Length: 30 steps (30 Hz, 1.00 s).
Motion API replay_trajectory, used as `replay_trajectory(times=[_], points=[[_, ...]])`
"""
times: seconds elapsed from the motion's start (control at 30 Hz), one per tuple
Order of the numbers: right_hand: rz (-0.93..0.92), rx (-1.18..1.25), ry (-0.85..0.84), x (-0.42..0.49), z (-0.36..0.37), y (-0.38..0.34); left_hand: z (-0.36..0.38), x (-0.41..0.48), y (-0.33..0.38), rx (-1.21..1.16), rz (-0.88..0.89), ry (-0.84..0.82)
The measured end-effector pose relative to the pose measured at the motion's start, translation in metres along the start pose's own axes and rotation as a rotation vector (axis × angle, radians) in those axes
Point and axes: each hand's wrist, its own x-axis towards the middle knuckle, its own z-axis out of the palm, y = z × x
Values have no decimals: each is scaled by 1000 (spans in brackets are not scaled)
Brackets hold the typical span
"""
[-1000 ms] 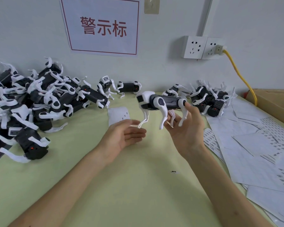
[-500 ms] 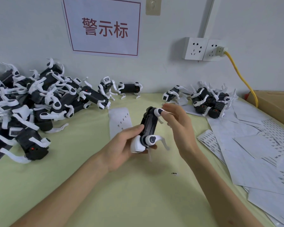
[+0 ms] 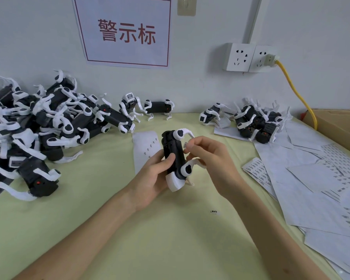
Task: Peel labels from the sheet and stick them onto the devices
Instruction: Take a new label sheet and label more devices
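Right, my left hand (image 3: pixel 152 178) wraps round the robot-dog device (image 3: pixel 173 156), thumb across its black body. At its three o'clock my right hand (image 3: pixel 208 156) pinches a small label (image 3: pixel 185 145) at the body's edge. Sticking step, I reckon: next, press it down flat and square. The label sheet (image 3: pixel 144 142) lies at twelve o'clock.
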Motion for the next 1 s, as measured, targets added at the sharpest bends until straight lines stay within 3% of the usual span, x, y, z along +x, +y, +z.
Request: replay_trajectory(times=[0.5, 1.0], points=[[-122, -295, 9, -2, -1, -4, 4, -1, -4, 117, 56, 76], [-159, -351, 85, -4, 7, -2, 5, 0, -9, 164, 101, 159]])
